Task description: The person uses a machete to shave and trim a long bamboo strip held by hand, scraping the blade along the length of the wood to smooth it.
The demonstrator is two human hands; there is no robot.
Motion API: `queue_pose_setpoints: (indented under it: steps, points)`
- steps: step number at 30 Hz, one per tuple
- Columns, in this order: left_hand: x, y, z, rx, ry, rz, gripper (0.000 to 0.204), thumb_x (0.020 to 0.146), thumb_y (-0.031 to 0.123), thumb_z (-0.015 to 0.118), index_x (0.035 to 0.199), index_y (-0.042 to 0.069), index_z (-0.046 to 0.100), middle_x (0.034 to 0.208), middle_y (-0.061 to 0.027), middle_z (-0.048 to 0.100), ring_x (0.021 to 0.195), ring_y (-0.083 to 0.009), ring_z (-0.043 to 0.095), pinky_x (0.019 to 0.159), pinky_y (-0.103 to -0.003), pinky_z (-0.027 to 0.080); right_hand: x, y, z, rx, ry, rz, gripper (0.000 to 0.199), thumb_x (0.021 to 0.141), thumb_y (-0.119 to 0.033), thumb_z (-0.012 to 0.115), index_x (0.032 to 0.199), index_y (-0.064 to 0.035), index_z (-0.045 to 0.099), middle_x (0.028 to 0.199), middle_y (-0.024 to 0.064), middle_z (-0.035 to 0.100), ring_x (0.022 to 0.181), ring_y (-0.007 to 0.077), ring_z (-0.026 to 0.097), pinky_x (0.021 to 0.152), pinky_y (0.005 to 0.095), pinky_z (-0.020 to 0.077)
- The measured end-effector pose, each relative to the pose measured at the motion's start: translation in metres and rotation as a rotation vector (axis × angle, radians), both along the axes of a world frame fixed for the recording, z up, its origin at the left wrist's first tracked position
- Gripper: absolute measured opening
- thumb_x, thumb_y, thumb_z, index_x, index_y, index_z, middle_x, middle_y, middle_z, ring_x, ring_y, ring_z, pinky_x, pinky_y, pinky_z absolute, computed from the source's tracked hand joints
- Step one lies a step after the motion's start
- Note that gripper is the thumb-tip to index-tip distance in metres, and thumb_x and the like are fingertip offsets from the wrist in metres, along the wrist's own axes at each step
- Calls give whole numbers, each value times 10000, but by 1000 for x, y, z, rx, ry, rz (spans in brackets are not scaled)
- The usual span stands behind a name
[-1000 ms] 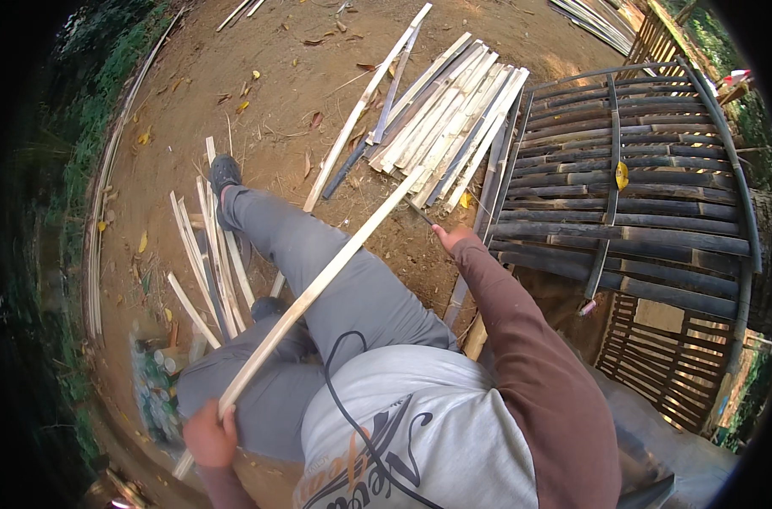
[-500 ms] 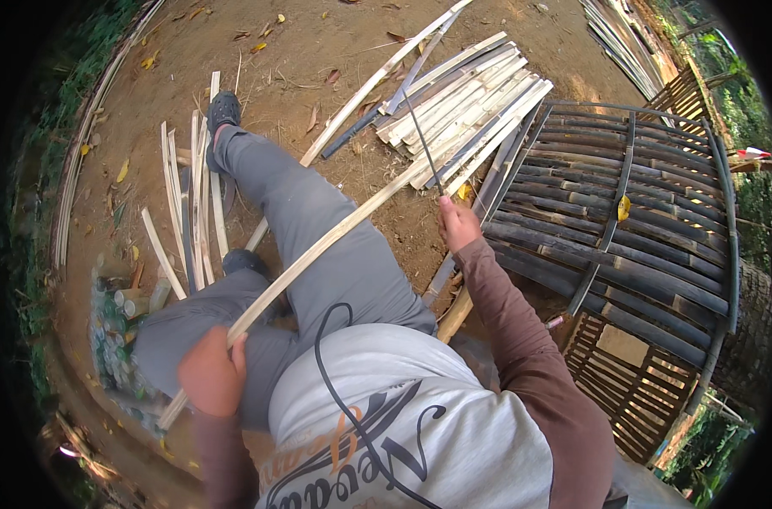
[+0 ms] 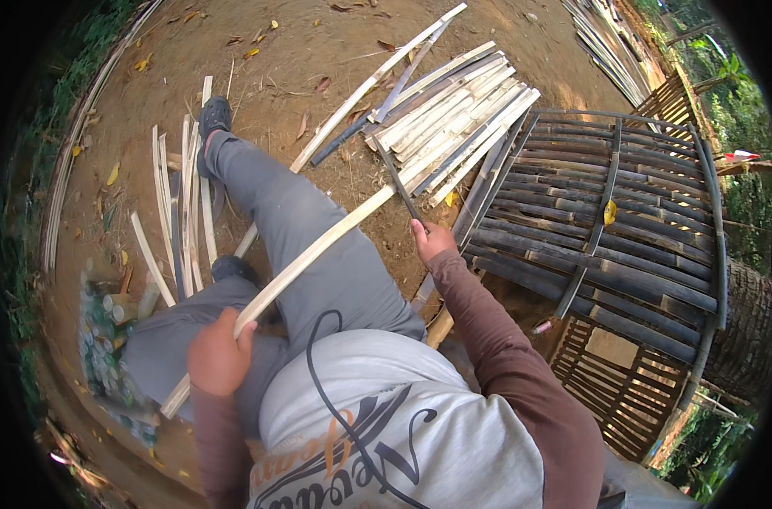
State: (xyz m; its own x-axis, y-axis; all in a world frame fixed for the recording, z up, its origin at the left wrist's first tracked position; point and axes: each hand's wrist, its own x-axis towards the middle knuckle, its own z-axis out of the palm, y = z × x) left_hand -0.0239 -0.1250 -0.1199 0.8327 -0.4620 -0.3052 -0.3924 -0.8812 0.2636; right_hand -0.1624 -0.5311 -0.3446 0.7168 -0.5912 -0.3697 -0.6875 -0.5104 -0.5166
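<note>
A long pale bamboo strip (image 3: 318,248) runs slantwise over my grey-trousered legs, from beside my left hip toward the pile ahead. Near its lower end, my left hand (image 3: 220,352) is closed around it, the thumb on top. My right hand (image 3: 437,242) grips the handle of a long dark-bladed knife (image 3: 398,180). The blade points up and left and crosses the strip near its far part; whether it touches the wood I cannot tell.
A pile of split bamboo strips (image 3: 454,119) lies on the dirt ahead. More strips (image 3: 185,204) lie by my left foot, near plastic bottles (image 3: 97,335). A dark bamboo-slat bench (image 3: 606,229) stands close on the right. One long strip (image 3: 377,76) slants across the ground.
The knife has swung left and down from beyond the strip's far part to across it. My left hand and the strip have shifted slightly up and right. The whole view has moved a little.
</note>
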Motion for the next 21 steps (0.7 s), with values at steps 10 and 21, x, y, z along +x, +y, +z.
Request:
queue_pose_setpoints:
  steps: [10, 21]
  points:
    - [10, 1, 4, -13, 14, -7, 242, 929, 294, 743, 912, 75, 642, 780, -217, 666, 776, -466, 646, 644, -548, 481, 1, -34, -11, -27, 24, -107, 750, 1021, -661, 473, 1104, 28, 756, 1012, 322, 717, 1022, 494, 679, 908, 530, 530]
    - [17, -4, 4, -38, 78, 6, 243, 928, 290, 746, 921, 66, 653, 787, -222, 659, 780, -462, 644, 654, -534, 480, -9, -68, -59, -2, 88, -386, 741, 1028, -665, 444, 1076, 5, 756, 1023, 313, 716, 1017, 496, 681, 896, 527, 524]
